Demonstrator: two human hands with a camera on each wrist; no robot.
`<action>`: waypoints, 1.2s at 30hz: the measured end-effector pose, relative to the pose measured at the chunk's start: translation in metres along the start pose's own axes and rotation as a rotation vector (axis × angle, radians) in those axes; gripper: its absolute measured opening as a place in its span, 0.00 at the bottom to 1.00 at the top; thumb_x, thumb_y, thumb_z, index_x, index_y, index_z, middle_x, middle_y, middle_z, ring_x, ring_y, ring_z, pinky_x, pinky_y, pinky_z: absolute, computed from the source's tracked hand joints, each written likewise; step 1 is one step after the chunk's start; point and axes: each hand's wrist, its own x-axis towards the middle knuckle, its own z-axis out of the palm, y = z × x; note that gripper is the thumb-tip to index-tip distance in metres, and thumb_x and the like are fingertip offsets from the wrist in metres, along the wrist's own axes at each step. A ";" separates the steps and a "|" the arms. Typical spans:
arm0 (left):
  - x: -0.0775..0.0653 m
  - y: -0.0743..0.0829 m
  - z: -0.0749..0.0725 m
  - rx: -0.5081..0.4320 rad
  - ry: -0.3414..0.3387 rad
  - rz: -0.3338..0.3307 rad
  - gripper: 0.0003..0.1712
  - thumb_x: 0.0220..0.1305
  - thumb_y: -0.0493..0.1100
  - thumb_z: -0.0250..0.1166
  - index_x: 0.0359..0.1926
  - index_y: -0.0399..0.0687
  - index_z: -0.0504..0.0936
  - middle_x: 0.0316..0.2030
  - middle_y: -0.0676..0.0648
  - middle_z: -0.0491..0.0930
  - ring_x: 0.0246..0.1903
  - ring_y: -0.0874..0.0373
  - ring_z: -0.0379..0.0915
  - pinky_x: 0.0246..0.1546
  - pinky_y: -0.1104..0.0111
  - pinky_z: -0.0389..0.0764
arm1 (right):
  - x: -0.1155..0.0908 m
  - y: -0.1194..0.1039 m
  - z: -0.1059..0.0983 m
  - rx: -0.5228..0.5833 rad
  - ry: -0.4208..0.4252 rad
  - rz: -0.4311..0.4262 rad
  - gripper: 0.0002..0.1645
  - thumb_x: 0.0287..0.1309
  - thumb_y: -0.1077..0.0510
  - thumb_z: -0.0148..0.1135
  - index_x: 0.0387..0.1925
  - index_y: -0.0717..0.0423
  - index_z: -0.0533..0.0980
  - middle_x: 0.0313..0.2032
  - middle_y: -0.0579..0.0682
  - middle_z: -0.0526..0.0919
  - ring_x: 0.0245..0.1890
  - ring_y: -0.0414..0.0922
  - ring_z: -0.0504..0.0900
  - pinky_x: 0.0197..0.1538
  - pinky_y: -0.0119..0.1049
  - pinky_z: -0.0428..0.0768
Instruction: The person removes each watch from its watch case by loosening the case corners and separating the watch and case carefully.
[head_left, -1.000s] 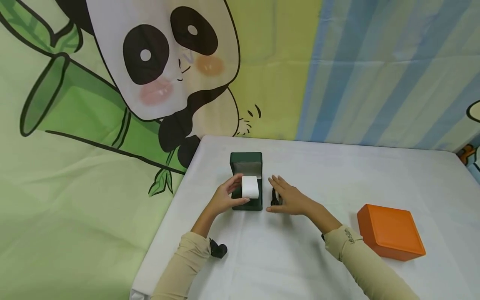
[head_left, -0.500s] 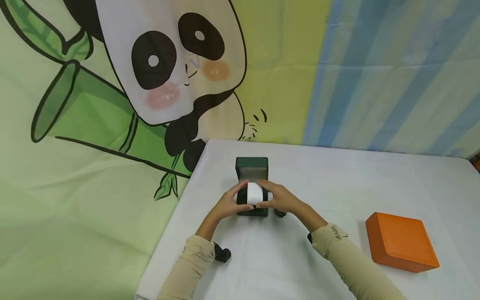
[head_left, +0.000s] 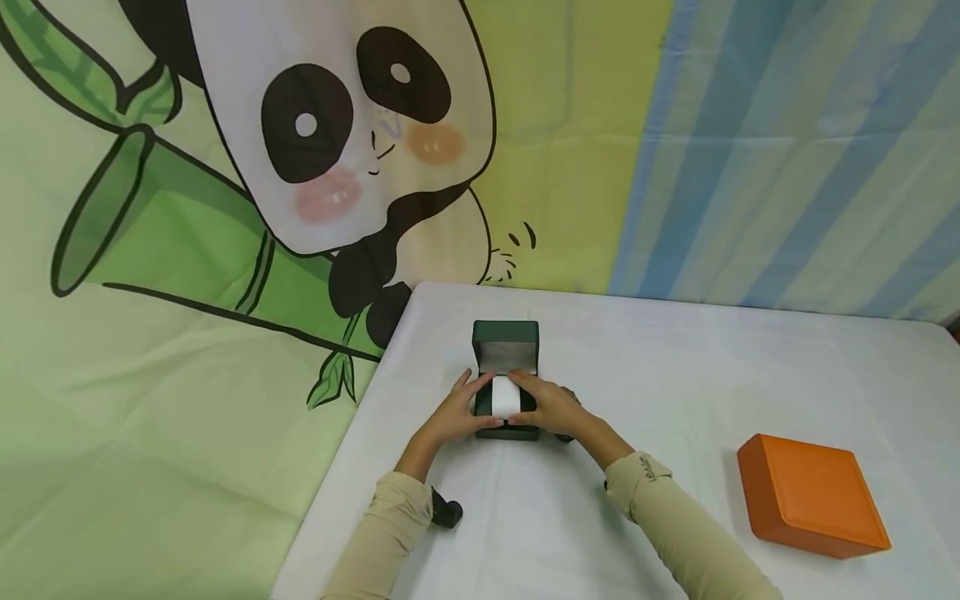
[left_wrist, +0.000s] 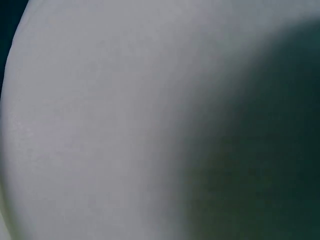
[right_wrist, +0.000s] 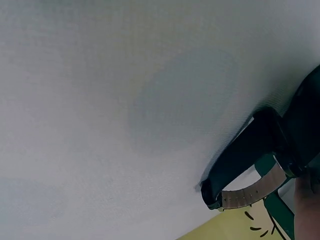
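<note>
In the head view, a green watch box (head_left: pixel 506 332) stands with its lid up and its pale lining showing. A white watch cushion (head_left: pixel 506 397) sits at the box's lower half. My left hand (head_left: pixel 450 414) holds the cushion's left end between thumb and fingers. From the other side, my right hand (head_left: pixel 555 407) grips the right end the same way. Partly hidden under the right hand is a watch (head_left: pixel 566 437) beside the box. The right wrist view shows that watch (right_wrist: pixel 232 167) closer, with its dark strap looped and tan inside; part of the right hand (right_wrist: pixel 307 215) shows at the edge.
An orange box (head_left: pixel 817 496) lies to the right on the white-covered table (head_left: pixel 675 375). A black wrist camera (head_left: pixel 447 510) sticks out by the left sleeve. Behind the table hangs a panda-print cloth (head_left: pixel 570 167). Mostly white cloth (left_wrist: pixel 90 125) and dark blur fill the left wrist view.
My right hand has come left from above the watch to take the cushion's right end. The cushion now sits slightly lower in the box, and the view has shifted a little.
</note>
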 end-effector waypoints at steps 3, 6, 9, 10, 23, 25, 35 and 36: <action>0.001 -0.001 0.000 0.016 0.004 0.002 0.47 0.48 0.55 0.70 0.68 0.57 0.58 0.70 0.36 0.44 0.69 0.40 0.40 0.57 0.42 0.61 | 0.002 0.001 0.003 0.010 0.002 0.009 0.46 0.50 0.47 0.65 0.66 0.58 0.57 0.66 0.59 0.59 0.64 0.57 0.62 0.61 0.53 0.65; 0.002 -0.002 0.001 0.036 0.013 0.025 0.47 0.48 0.54 0.70 0.68 0.53 0.58 0.69 0.37 0.50 0.69 0.40 0.39 0.58 0.42 0.61 | 0.005 0.002 0.006 -0.026 0.007 0.013 0.46 0.50 0.48 0.66 0.66 0.58 0.57 0.66 0.57 0.60 0.63 0.55 0.64 0.60 0.52 0.67; 0.002 -0.003 0.003 0.072 0.038 0.057 0.46 0.47 0.51 0.71 0.66 0.49 0.60 0.66 0.40 0.58 0.69 0.40 0.41 0.59 0.43 0.59 | 0.008 -0.001 0.010 -0.073 0.005 0.018 0.45 0.50 0.48 0.66 0.66 0.56 0.58 0.65 0.54 0.62 0.62 0.53 0.67 0.58 0.50 0.69; 0.002 -0.003 0.003 0.084 0.047 0.067 0.46 0.47 0.50 0.71 0.66 0.48 0.61 0.65 0.41 0.60 0.68 0.40 0.41 0.60 0.44 0.59 | 0.009 -0.002 0.011 -0.076 0.003 0.023 0.45 0.49 0.49 0.66 0.66 0.56 0.58 0.65 0.54 0.62 0.61 0.53 0.67 0.58 0.50 0.69; 0.006 0.009 0.011 0.146 0.081 0.107 0.40 0.47 0.43 0.71 0.62 0.39 0.66 0.63 0.41 0.64 0.63 0.39 0.55 0.61 0.51 0.60 | 0.015 -0.017 0.016 -0.187 0.050 0.096 0.39 0.43 0.57 0.71 0.58 0.63 0.67 0.60 0.58 0.69 0.59 0.53 0.69 0.59 0.45 0.70; 0.006 0.007 0.011 0.127 0.071 0.109 0.40 0.49 0.43 0.71 0.62 0.39 0.65 0.63 0.42 0.63 0.63 0.40 0.54 0.62 0.51 0.59 | 0.015 -0.019 0.016 -0.192 0.041 0.115 0.39 0.43 0.57 0.71 0.58 0.62 0.67 0.60 0.57 0.69 0.58 0.52 0.70 0.57 0.45 0.70; 0.000 -0.009 0.002 -0.063 0.083 0.010 0.50 0.45 0.56 0.71 0.67 0.51 0.58 0.67 0.44 0.56 0.68 0.46 0.47 0.63 0.49 0.57 | 0.014 -0.022 0.014 -0.215 0.020 0.148 0.41 0.43 0.57 0.72 0.59 0.62 0.66 0.61 0.57 0.68 0.58 0.52 0.70 0.58 0.45 0.70; -0.001 -0.010 0.000 -0.080 0.085 0.002 0.52 0.43 0.57 0.72 0.68 0.51 0.57 0.68 0.44 0.55 0.69 0.45 0.45 0.63 0.48 0.56 | 0.013 -0.023 0.014 -0.215 0.020 0.146 0.40 0.43 0.57 0.72 0.59 0.62 0.66 0.61 0.57 0.68 0.58 0.52 0.70 0.58 0.45 0.70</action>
